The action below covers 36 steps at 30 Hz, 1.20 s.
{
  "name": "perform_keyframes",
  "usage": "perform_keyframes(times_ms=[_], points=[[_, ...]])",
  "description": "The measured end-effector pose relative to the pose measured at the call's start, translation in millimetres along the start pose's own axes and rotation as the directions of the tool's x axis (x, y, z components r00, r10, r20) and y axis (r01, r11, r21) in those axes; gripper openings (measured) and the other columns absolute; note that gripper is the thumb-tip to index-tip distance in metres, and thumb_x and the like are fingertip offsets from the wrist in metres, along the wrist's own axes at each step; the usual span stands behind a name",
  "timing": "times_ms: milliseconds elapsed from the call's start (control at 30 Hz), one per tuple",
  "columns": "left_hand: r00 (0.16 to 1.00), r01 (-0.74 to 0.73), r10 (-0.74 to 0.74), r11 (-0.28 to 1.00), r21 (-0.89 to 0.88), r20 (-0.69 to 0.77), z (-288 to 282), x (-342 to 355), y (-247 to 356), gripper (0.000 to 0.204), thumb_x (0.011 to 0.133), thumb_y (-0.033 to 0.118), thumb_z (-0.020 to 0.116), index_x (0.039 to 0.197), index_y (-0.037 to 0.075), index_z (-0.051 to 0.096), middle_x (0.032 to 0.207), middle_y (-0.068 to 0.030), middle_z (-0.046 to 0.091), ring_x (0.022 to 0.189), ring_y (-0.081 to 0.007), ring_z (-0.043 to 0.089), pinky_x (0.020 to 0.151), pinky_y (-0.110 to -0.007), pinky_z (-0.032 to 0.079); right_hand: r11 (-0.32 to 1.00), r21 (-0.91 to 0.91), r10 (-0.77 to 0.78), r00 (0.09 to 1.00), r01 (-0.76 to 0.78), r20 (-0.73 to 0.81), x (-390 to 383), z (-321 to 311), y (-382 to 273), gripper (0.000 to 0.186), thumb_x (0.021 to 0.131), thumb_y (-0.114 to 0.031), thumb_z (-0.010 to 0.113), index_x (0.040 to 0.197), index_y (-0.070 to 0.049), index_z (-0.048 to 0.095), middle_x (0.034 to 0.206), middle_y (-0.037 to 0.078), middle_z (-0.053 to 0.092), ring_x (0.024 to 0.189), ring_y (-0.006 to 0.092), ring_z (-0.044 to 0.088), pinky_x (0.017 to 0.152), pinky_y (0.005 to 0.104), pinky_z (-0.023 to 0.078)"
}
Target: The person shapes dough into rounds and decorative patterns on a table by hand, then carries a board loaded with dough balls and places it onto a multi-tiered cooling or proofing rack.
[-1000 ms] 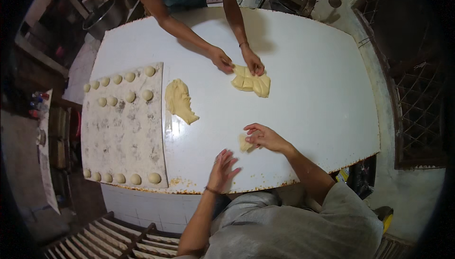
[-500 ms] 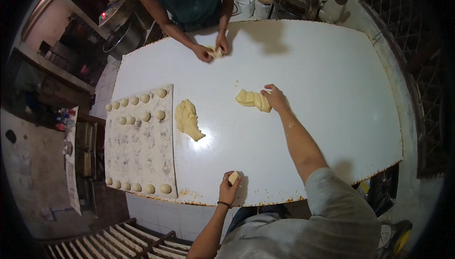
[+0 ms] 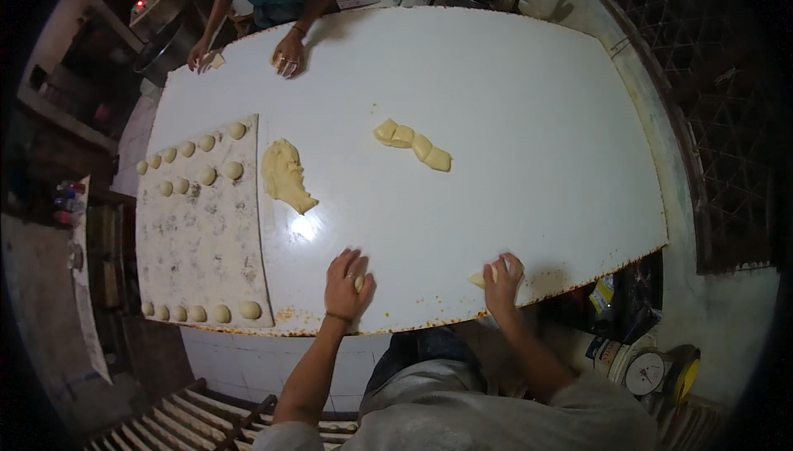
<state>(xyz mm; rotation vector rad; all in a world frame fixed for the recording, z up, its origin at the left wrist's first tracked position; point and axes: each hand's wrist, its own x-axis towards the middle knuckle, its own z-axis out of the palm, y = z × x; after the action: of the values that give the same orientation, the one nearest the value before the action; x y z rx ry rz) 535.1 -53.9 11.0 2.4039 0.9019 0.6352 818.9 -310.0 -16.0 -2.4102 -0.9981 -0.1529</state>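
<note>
Head view: under everything spreads the white table (image 3: 529, 137), with a floured board (image 3: 202, 236) at frame left, a big dough lump (image 3: 283, 177) beside it and a row of cut dough (image 3: 411, 144) at upper centre. Low in the frame, my left hand (image 3: 347, 284) cups a small dough ball (image 3: 358, 283); my right hand (image 3: 503, 281) curls over a dough wedge (image 3: 477, 280). Drifting toward the near edge, either piece could pick up rusty flecks (image 3: 285, 316).
</note>
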Motion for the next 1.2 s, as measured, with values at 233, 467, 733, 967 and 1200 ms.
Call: perform_keyframes(times_ms=[233,467,733,967,1200], points=[[0.907,-0.294,0.331,0.940,-0.172,0.261,21,-73,-22,0.032,0.092,0.014,0.076,0.124,0.012,0.076,0.137,-0.0122,0.068,0.133,-0.0329,0.061,0.115,-0.046,0.048,0.906,0.314,-0.393,0.839,0.284,0.377,-49,9,-35,0.039,0.103,-0.017,0.064,0.140,-0.003,0.064,0.154,0.020,0.052,0.141,0.0407,0.050,0.120,0.0541,0.040],[0.994,-0.079,0.090,0.981,-0.175,0.058,19,18,36,0.024,0.093,0.011,0.075,0.116,0.005,0.075,0.130,-0.0129,0.072,0.128,-0.0330,0.065,0.109,-0.045,0.051,0.953,0.201,-0.270,0.940,0.228,0.211,24,34,-97,0.047,0.106,-0.022,0.064,0.146,0.001,0.057,0.154,0.022,0.055,0.147,0.0440,0.044,0.125,0.0547,0.030],[0.993,-0.121,0.119,0.989,-0.085,-0.021,-5,32,18,0.025,0.096,0.012,0.071,0.119,0.004,0.074,0.121,-0.0127,0.072,0.121,-0.0315,0.066,0.109,-0.041,0.051,0.946,0.269,-0.197,0.980,0.180,0.036,42,15,-61,0.033,0.097,-0.010,0.072,0.127,0.001,0.066,0.137,0.021,0.062,0.134,0.0424,0.053,0.118,0.0502,0.041],[0.909,-0.159,0.223,0.967,-0.199,0.353,-19,-60,-55,0.029,0.096,0.014,0.073,0.124,0.005,0.074,0.129,-0.0113,0.072,0.127,-0.0303,0.065,0.114,-0.044,0.049,0.933,0.338,-0.269,0.862,0.123,0.429,-25,-14,0,0.034,0.104,-0.015,0.066,0.134,0.000,0.065,0.144,0.020,0.061,0.142,0.0404,0.049,0.121,0.0518,0.036],[0.958,-0.226,0.251,0.959,-0.169,0.141,8,-38,-4,0.026,0.098,0.014,0.070,0.121,0.001,0.073,0.125,-0.0131,0.071,0.125,-0.0333,0.065,0.112,-0.041,0.052,0.915,0.279,-0.382,0.853,0.293,0.357,-22,23,-58,0.032,0.105,-0.016,0.065,0.134,-0.001,0.066,0.147,0.019,0.059,0.143,0.0384,0.049,0.122,0.0518,0.037]])
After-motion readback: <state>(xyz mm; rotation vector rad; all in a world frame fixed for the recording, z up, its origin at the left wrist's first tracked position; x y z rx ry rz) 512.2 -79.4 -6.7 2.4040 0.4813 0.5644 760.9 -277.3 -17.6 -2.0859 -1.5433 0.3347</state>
